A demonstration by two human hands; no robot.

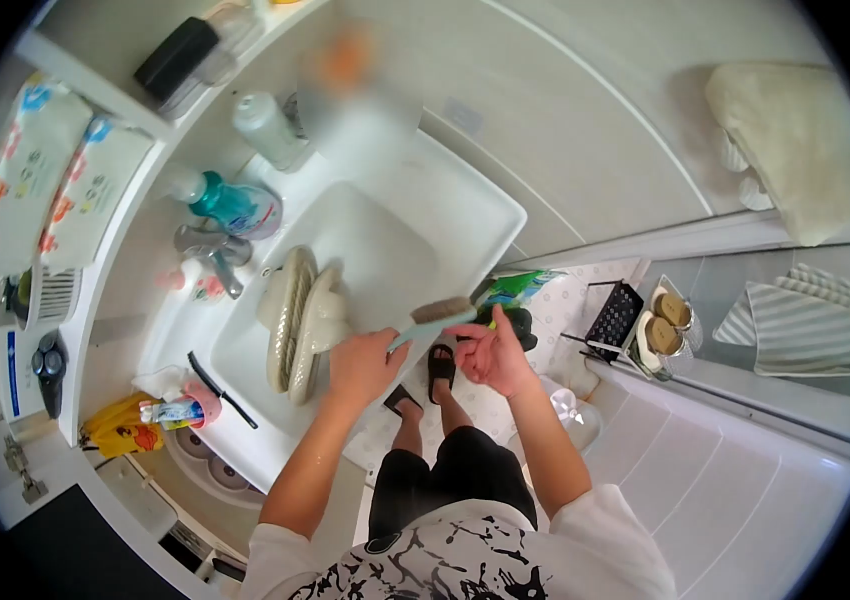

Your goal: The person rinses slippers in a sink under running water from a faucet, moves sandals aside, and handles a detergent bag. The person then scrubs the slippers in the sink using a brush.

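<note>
My left hand (370,366) is closed around the handle of a pale blue-green scrub brush (407,332), over the front edge of the white sink (385,215). The brush's brown bristles face up. Close to the brush head is my right hand (491,352), palm turned up, fingers loosely curled and apart; it holds nothing that I can see. A pair of cream slippers stands on edge side by side in the basin: one slipper (291,305) shows its patterned sole, the other slipper (320,340) leans beside it, nearer my left hand.
A metal faucet (215,250), a teal pump bottle (235,205) and a pale bottle (263,125) line the sink's back. A black toothbrush-like stick (220,390) and a pink cup (203,402) sit at its left corner. Wipe packs (35,175) fill a shelf; a black basket (613,318) stands right.
</note>
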